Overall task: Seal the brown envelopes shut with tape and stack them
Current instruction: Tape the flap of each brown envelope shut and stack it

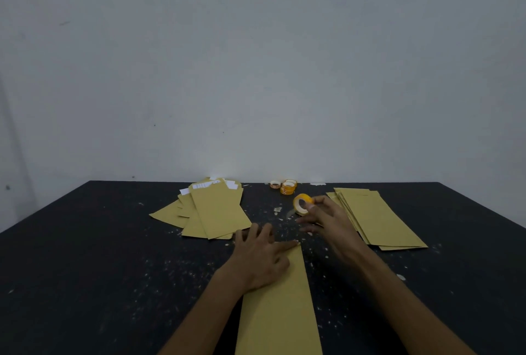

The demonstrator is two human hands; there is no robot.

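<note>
Two hands over table [85, 269]: left hand [256, 257] flat, fingers spread, pressing far end of brown envelope [279, 312] at near centre. Right hand [327, 223] pinches yellow tape roll [301, 203], between loose envelope pile [216, 212] and neater stack [375, 218].

A dark, matt tabletop [85, 269] fills the lower half of the view, its far edge set against a bare, pale grey wall [256, 69]. Small white flecks [170, 266] are scattered across the middle of the tabletop, thickest toward the centre. A few larger pale scraps [277, 209] lie near the far edge, another pale patch [317, 183] sits right at that edge, and a single scrap [400, 277] lies toward the right side. Faint dark marks [65, 23] dot the wall.
</note>
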